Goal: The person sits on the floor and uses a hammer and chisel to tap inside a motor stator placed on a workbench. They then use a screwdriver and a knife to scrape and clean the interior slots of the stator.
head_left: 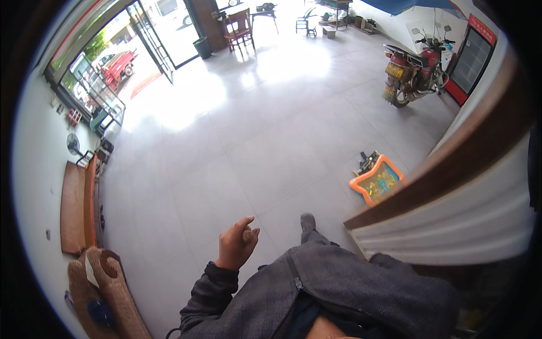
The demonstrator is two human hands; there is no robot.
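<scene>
My left hand is raised in front of my body over the grey tiled floor, coming out of a dark sleeve. Its fingers are curled in, with the index finger partly stretched forward and the thumb beside it. Between them shows a small brownish, rounded thing, too small to name. My right hand is out of sight; only dark clothing shows on that side, beside a brown-edged white panel. One dark shoe of mine is on the floor ahead.
An orange-rimmed, star-shaped tub with small colourful pieces stands right. Beyond it are a red motorcycle and a glass-door fridge. Carved wooden furniture lines the left wall. A wooden chair and open glass doors are far off.
</scene>
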